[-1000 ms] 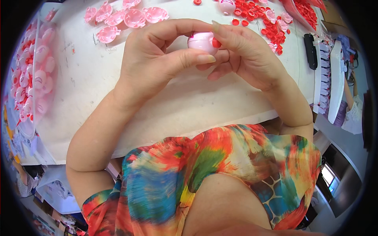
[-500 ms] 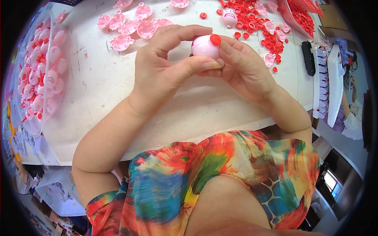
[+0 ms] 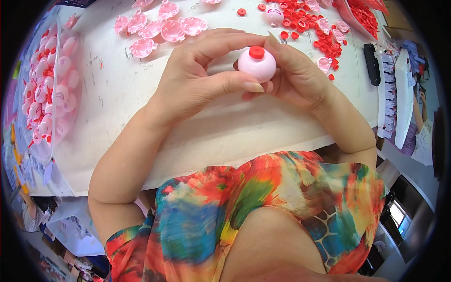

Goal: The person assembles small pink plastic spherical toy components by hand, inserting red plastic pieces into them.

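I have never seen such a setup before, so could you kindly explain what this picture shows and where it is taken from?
There is no machine here: these are a person's own left hand and right hand, both bare. The view comes from a wide camera worn on the head, looking down, which is why straight edges bend. Between them, the hands hold a pink ball with a red cap facing up. On the pale table lie open pink shells and, farther right, scattered red pieces. A clear tub of pink balls stands at the left.
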`<control>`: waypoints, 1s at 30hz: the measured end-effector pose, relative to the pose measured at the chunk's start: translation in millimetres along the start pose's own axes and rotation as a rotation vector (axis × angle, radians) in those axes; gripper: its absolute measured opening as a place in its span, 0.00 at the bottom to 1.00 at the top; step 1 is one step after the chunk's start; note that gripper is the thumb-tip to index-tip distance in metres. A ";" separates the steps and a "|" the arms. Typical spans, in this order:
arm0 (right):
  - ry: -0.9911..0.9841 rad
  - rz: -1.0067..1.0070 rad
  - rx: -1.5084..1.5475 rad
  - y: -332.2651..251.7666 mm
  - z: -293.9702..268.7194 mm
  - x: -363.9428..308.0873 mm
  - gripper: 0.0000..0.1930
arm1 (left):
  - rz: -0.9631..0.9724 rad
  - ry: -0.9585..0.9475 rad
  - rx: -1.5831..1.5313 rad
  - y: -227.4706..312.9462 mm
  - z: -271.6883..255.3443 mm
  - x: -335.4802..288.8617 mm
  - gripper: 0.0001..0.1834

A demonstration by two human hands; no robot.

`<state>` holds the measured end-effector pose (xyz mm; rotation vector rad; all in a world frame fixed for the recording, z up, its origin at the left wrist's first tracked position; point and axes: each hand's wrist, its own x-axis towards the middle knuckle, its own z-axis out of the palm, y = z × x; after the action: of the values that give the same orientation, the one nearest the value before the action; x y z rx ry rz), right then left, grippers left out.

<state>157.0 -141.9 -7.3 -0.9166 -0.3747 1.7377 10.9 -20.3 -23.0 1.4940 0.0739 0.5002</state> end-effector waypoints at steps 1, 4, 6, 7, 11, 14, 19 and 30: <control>0.027 -0.009 -0.041 0.7 0.7 0.8 0.22 | 0.023 -0.006 0.003 -0.3 0.5 -0.2 0.21; 0.039 -0.019 -0.060 0.9 3.9 1.9 0.24 | -0.099 0.112 -0.135 5.3 7.5 -4.3 0.21; 0.028 -0.022 -0.039 -0.3 7.2 0.6 0.25 | -0.001 0.169 0.023 1.0 5.5 -3.8 0.22; 0.051 -0.033 -0.047 0.0 9.8 0.1 0.25 | 0.096 0.228 0.183 -0.7 4.3 -4.5 0.22; 0.156 -0.153 -0.121 6.4 22.1 -2.8 0.23 | 0.040 0.128 0.332 6.0 -1.4 -6.4 0.24; 0.137 -0.153 -0.208 5.4 18.6 -2.7 0.22 | 0.162 0.062 0.477 7.2 -1.3 -5.0 0.24; 0.162 -0.132 -0.225 4.0 20.5 -2.0 0.22 | 0.195 0.191 0.464 4.0 7.9 -2.1 0.18; 0.152 -0.124 -0.172 3.8 19.3 0.0 0.20 | 0.142 0.102 0.568 10.0 3.7 -4.5 0.18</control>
<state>140.3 -139.7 2.8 -1.1176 -0.4759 1.5294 5.4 -25.4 -14.2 2.0368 0.2032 0.7085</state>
